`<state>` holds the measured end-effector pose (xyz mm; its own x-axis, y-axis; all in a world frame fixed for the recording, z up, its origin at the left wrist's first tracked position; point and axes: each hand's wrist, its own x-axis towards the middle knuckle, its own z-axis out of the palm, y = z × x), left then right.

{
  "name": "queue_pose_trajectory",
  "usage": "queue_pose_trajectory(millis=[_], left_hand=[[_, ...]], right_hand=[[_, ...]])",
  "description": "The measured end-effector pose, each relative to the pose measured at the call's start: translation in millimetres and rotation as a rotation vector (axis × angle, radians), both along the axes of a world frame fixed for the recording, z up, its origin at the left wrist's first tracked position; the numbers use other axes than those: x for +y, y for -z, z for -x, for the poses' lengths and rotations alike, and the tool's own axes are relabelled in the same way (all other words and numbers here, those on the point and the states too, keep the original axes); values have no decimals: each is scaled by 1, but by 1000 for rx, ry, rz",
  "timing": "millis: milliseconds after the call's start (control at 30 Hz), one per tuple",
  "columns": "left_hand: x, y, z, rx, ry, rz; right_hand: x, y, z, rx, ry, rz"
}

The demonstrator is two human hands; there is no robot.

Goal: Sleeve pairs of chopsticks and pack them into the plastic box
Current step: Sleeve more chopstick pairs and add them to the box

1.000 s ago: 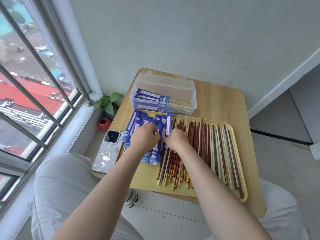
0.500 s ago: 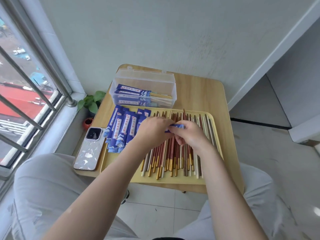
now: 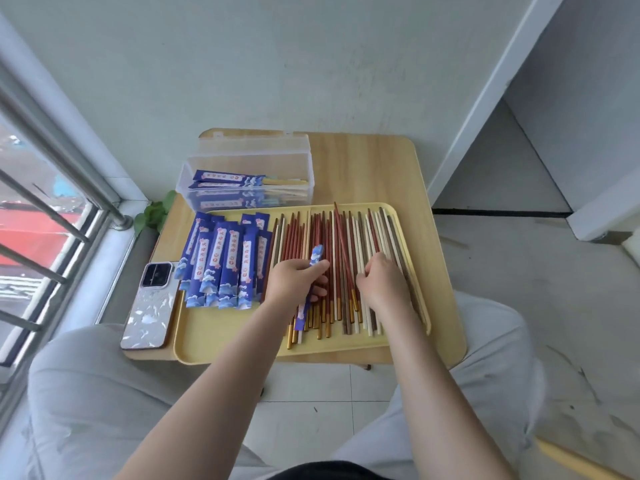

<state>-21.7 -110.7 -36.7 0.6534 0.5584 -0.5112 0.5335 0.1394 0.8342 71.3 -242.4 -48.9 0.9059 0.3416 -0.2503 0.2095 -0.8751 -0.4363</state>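
Left hand: the left hand (image 3: pixel 294 284) hangs over the left-middle of the loose chopsticks, its fingers curled round one blue paper sleeve (image 3: pixel 309 287)
Held sleeve: it runs lengthwise through the fist, its far end sticking out past the fingers toward the box and its near end coming out under the palm toward the tray's front edge; it lies roughly parallel to the chopsticks below it
Right hand: the right hand (image 3: pixel 384 284) is palm down on the right half of the chopstick row, fingers bent and pressing among the sticks; whether it has pinched any stick I cannot tell, as the fingertips are hidden
Gap between hands: the two hands are near each other but apart, with several red and brown sticks showing between them
Loose chopsticks: the loose chopsticks (image 3: pixel 346 244), red, brown and cream with gold near ends, lie side by side across the middle and right of the yellow tray (image 3: pixel 242 351), one red stick angled over the rest
Empty sleeves: a stack of blue sleeves (image 3: pixel 221 261) fans out on the tray's left end, just left of the left hand
Plastic box: the clear plastic box (image 3: pixel 249 178) stands open behind the tray, well beyond both hands, with sleeved pairs (image 3: pixel 228 178) lying in it
Table: the wooden table (image 3: pixel 374 168) carries tray and box
Phone: a phone (image 3: pixel 150 306) rests face down at the tray's left edge
Plant: a small green plant (image 3: pixel 154 214) sits by the window
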Motion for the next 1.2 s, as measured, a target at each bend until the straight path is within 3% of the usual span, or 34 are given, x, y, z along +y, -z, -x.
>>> queue_pose_trajectory(millis=[133, 367, 667, 933, 1200], left_hand=[[2, 7, 0, -9, -93, 55], [-1, 15, 0, -26, -83, -24], [-1, 19, 1, -35, -67, -50], [-1, 21, 12, -125, -34, -67], [2, 19, 12, -136, -10, -9]], right_hand=[[2, 5, 1, -58, -41, 12], [-5, 4, -3, 6, -52, -60], [-8, 1, -4, -86, -46, 87], [3, 6, -2, -89, -22, -45], [17, 9, -5, 40, 133, 25]])
